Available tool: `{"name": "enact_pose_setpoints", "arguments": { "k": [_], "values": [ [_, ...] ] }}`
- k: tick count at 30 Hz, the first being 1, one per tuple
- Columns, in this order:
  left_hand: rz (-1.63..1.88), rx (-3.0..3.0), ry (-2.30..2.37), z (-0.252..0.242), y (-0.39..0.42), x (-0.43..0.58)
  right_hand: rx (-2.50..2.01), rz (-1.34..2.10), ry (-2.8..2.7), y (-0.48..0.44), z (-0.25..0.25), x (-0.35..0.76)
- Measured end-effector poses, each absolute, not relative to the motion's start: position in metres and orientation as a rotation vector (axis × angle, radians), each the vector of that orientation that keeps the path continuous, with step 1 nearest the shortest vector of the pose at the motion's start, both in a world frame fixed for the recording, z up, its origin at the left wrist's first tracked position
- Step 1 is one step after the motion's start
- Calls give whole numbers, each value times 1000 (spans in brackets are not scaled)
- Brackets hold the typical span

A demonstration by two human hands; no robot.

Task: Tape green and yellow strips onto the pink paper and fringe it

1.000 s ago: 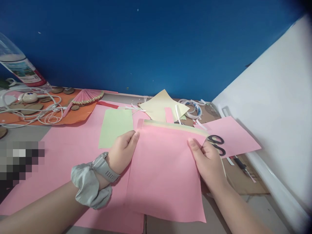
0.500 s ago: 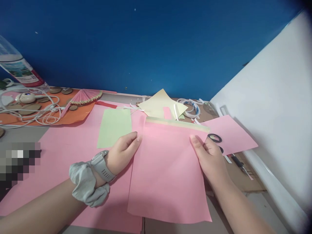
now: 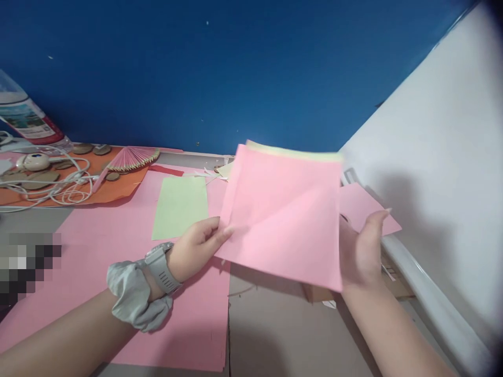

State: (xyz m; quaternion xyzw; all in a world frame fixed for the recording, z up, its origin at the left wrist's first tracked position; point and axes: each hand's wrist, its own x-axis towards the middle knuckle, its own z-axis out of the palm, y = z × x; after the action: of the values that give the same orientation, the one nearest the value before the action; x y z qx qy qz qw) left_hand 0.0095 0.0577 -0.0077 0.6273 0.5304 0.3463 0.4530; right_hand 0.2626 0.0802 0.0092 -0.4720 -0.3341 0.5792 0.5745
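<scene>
A pink sheet of paper (image 3: 281, 214) with a pale yellow-green strip (image 3: 294, 150) along its top edge is held up in front of me. My left hand (image 3: 196, 250) pinches its left side between thumb and fingers. Beside the right edge is my right hand (image 3: 363, 254), its thumb spread away from the paper; the fingers are partly hidden behind the sheet. Below my left hand lies a larger pink sheet (image 3: 188, 324), and on that rests a light green piece of paper (image 3: 181, 207).
A folded pink fan (image 3: 131, 158), white cables (image 3: 74, 183) and wooden slices lie on orange paper (image 3: 118, 191) at the left. Behind them stands a plastic bottle (image 3: 31, 118). Another pink piece (image 3: 353, 195) lies at the right, by the white wall (image 3: 444, 131). A blue wall (image 3: 236, 68) closes off the back.
The pink sheet has been lifted and tilted, its lower edge swinging up. My right thumb has come off its right edge and spread outward. My left hand keeps its hold.
</scene>
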Motion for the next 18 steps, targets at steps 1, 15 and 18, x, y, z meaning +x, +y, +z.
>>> {"name": "enact_pose_setpoints", "arguments": {
  "k": [1, 15, 18],
  "values": [
    [927, 1482, 1355, -8, 58, 12, -986, 1504, -840, 79, 10, 259],
    [940, 1483, 1187, -4, 33, 40, -1162, 1824, -1704, 35, 5, 219],
    [900, 1628, 1249, -4, 32, 37, -1007, 1838, -1782, 37, 6, 220]
  ]
}}
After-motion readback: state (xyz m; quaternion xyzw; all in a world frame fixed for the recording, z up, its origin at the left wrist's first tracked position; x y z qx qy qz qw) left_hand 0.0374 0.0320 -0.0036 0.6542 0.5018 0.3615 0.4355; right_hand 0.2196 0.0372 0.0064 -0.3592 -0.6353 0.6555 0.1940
